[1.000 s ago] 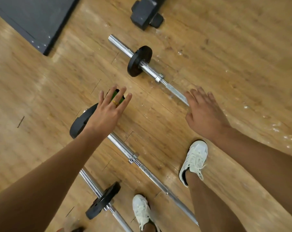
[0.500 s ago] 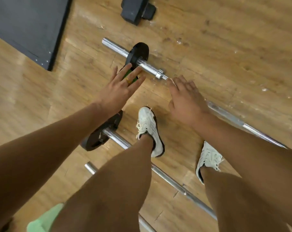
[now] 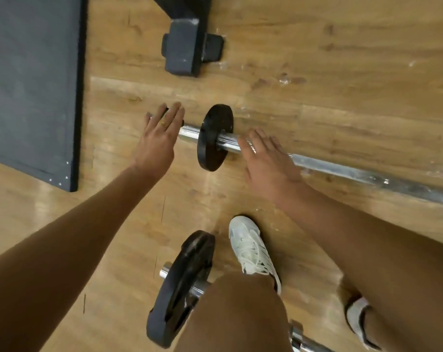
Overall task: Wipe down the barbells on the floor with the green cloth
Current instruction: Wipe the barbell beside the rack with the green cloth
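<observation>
The upper barbell lies across the middle of the frame on the wooden floor, its small black plate left of centre. The left hand lies flat, fingers straight, over the bar's left end, and the right hand rests open-fingered on the bar just right of the plate. A second barbell lies at bottom centre beside a white sneaker.

The floor is of light wooden boards with white scuff marks. One barbell lies across the middle, and a second barbell lies lower in the view. A dark mat lies at the left edge of the view and a black metal foot at the top. Two white shoes stand on the boards.
</observation>
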{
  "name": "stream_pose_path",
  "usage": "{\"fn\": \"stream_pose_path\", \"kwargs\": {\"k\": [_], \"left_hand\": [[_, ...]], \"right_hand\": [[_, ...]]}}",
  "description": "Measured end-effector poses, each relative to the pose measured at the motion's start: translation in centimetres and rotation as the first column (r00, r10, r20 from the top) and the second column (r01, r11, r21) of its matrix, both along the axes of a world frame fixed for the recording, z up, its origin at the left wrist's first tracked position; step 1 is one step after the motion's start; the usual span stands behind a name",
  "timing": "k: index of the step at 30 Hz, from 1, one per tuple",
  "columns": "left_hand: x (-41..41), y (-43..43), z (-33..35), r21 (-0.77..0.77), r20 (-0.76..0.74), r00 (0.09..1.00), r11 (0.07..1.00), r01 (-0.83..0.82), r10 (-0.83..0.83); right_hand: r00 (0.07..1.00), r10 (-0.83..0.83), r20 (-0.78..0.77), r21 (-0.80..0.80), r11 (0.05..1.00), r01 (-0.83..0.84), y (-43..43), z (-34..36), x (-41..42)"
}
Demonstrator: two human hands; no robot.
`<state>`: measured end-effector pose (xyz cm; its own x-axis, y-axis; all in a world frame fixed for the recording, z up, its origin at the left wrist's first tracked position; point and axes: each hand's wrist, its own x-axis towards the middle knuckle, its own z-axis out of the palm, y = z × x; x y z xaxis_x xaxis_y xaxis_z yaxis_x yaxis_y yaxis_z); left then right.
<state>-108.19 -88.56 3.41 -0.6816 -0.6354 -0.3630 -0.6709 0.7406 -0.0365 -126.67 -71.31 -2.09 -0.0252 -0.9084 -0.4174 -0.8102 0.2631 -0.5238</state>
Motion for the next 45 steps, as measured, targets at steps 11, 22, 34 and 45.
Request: {"fn": "stream_pose_path", "kwargs": {"k": [11,22,34,45], "left_hand": [[4.2,-6.1,-12.9,-0.111,-0.219,0.971,0.987,-0.12,0.093],[6.7,-5.6,-18.5,-0.077,-0.312,0.931,0.972,-0.222,0.188],[7.3,-7.2,-18.0,0.038,-0.4,0.872,0.956,-0.291,0.282],[9.2,-11.2,-17.3,0.09,-0.398,0.829,0.916,-0.391,0.393]], "right_hand": [[0.973,-0.173,-0.153,-0.036,0.985,0.17,-6.4,-11.8,3.6],[0.956,-0.142,-0.257,0.013,0.988,0.151,-6.7,-12.6,4.7],[0.941,-0.153,-0.301,-0.055,0.988,0.143,-6.3,-12.4,4.5],[0.931,-0.144,-0.335,-0.026,0.989,0.143,-6.2,-11.8,5.4]]}}
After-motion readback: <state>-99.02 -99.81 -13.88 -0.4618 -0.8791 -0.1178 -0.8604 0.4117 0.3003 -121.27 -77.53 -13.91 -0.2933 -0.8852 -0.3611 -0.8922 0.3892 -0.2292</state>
